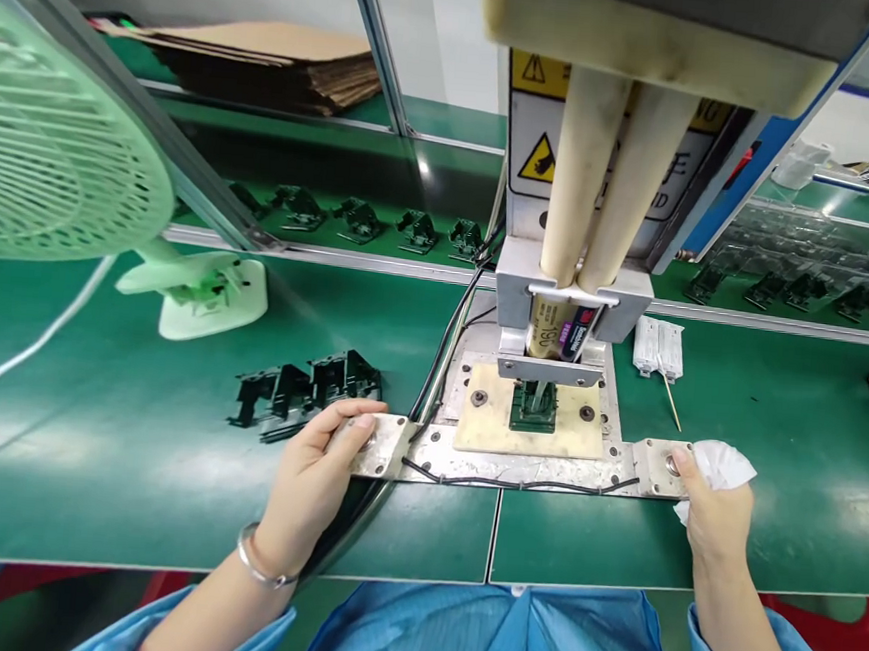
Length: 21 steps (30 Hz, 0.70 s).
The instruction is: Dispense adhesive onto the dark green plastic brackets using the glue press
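Observation:
My left hand [317, 482] closes on the left button plate [393, 447] of a metal base bar [520, 470], thumb on top where the button is mostly covered. On the right button plate [653, 469], the thumb of my right hand [720, 519] presses a round button. A crumpled white tissue [724, 466] is held in that same hand. Between them, a dispensing press [577, 287] carries a twin-barrel adhesive cartridge [559, 330]. Its nozzle reaches down to a dark plastic part [533, 414] seated in a cream fixture block [482, 430].
Black plastic parts [305, 393] lie beside my left hand. A green fan [64, 146] stands at left. White cartridge-like pieces with a thin stick [658, 348] rest at right. Several more parts [416, 231] line the rear strip. Black cables [443, 356] run beside the press.

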Motion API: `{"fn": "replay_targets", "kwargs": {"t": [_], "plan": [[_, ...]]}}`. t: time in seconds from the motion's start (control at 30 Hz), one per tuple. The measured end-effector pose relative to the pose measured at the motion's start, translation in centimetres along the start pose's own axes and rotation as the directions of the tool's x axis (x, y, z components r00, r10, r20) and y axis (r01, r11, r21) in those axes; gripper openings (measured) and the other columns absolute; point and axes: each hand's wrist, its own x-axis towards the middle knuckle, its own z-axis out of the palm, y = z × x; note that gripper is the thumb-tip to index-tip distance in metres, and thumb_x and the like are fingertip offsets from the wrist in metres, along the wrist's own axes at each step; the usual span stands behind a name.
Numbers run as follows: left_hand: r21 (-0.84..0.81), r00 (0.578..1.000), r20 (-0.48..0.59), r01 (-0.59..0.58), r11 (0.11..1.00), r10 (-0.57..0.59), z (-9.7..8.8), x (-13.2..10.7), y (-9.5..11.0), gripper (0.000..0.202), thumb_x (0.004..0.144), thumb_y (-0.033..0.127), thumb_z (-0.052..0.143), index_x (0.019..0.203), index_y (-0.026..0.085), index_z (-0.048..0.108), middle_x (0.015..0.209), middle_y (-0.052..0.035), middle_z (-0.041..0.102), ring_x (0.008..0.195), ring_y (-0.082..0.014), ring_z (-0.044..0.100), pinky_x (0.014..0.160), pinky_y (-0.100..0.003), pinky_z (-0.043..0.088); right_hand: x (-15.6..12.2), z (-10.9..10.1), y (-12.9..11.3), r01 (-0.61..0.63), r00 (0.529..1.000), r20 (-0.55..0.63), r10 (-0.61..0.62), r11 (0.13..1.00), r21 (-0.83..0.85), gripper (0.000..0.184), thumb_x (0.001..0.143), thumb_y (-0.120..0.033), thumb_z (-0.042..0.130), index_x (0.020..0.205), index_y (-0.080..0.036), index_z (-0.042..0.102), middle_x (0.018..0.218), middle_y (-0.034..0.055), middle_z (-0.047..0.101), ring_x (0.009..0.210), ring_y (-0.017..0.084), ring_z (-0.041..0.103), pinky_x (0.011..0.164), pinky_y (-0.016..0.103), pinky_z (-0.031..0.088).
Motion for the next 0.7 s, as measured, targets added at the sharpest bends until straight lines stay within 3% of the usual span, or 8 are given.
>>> {"fn": "replay_targets", "kwargs": {"t": [0.7], "plan": [[-0.048,1.0,0.012,0.014,0.999,-0.013,-0.04,-0.22,0.1,0.035,0.076,0.048,0.075,0.096,0.02,0.071,0.089,-0.0042,0.067,0.071,-0.0165,0.056,0.059,-0.023,0.045,0.01,-0.08,0.36,0.006,1.0,-0.003,-0.006,0.999,0.047,0.048,0.062,-0.051,0.088,0.085,-0.016,0.063,0.082,0.0039,0.065,0.076,0.019,0.059,0.07,0.032,0.049]]}}
